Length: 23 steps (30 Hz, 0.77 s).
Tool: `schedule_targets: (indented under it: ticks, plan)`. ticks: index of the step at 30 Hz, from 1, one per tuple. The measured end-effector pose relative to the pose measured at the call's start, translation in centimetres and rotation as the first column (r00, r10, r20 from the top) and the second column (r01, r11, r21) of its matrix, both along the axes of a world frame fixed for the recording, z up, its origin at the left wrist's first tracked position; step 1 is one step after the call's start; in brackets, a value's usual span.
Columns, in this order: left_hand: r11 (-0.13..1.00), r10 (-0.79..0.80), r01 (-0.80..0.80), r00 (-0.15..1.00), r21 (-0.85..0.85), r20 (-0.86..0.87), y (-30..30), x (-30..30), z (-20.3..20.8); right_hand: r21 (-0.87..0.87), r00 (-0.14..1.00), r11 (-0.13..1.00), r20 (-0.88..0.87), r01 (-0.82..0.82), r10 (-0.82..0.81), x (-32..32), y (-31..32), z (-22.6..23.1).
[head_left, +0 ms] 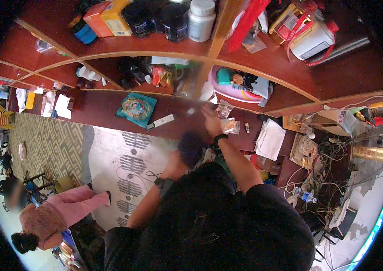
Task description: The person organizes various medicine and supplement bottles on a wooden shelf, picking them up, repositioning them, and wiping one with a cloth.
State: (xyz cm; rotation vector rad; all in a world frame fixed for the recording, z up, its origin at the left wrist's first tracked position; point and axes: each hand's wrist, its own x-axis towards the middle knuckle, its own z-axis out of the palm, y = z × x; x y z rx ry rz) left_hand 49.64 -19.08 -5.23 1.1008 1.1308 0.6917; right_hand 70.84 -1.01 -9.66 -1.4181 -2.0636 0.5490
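Observation:
A dark blue cloth-like bundle is held close to my body at the counter's front edge. My left hand is closed on its left side, fingers partly hidden behind it. My right hand is stretched over the dark red counter, beside a white rounded object. Motion smears its fingertips, so whether they grip anything is unclear. Just right of that hand are small clear packets. A small white spot shows to its left.
A teal bag and a white narrow box lie leftward on the counter. White folded cloth sits right. Shelves with jars overhang the back. Tangled cables fill the right. A person stands lower left.

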Motion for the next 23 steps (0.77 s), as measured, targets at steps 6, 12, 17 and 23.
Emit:
schedule_targets:
  ticks: [6,12,17,23]
  plan:
    - [0.774,0.499,-0.08,0.688,-0.628,0.527,-1.2,-1.1,-3.9,-0.044,1.0,0.999,0.003,-0.005,0.005,-0.4,-0.8,0.6]
    - [0.998,0.021,-0.009,0.982,-0.062,0.186,2.1,-0.4,6.0,0.049,0.936,0.983,-0.318,0.177,-0.153,-2.2,-1.8,12.1]
    - [0.972,-0.144,0.138,0.99,0.192,0.015,3.3,-0.3,8.4,0.547,0.95,0.827,-0.307,0.133,0.051,-0.8,-0.5,29.3]
    - [0.997,0.022,0.018,0.875,-0.079,0.484,4.6,1.1,10.7,0.579,0.988,0.802,-0.043,0.148,-0.151,-0.7,6.5,38.0]
